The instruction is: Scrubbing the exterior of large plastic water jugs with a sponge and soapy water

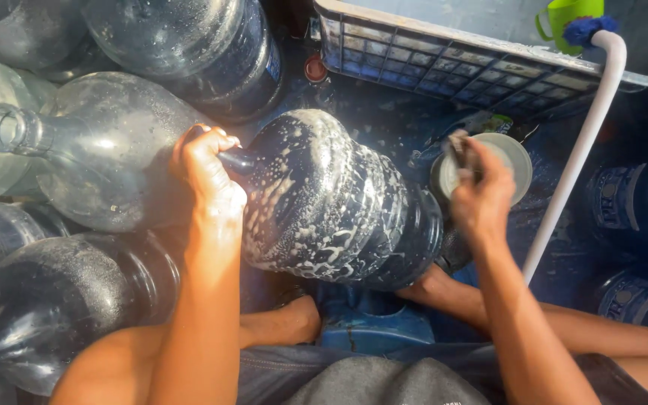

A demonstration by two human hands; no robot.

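Lying at 9 o'clock w/ open neck pointing left: clear water jug [106,150], dusty w/ droplets, more big jugs stacked round it — dark one [61,300] at 7 o'clock, another [189,45] at 11 o'clock.

Gripping neck of soapy jug [339,202] just left of centre: left hand [208,176], fingers [223,142] wrapped tight round neck, knuckles up.

Sitting dead centre on its side: that soapy jug, dark blue, ribbed, streaked w/ white foam, neck toward 9 o'clock, base toward 3 o'clock, resting over blue stool or block [373,322] at 6 o'clock btwn person's bare legs.

Hovering just right of centre, approx 2 o'clock from jug: right hand [481,195], fingers curled narrow on small dark thing, prob. brush or scrubber — can't tell exactly — pressed into round white tub [508,154] of paste or soap.

Running diag. from 1 o'clock down to 4 o'clock: white pipe [575,154], blue-tufted tip [586,28] leaning on rim of pale crate-like basin [444,64] at 12–1 o'clock; green cup [568,15] inside it.

Standing at 3–4 o'clock: more dark blue jugs [631,202], partly cut off. Wet blue floor [384,120] under everything.
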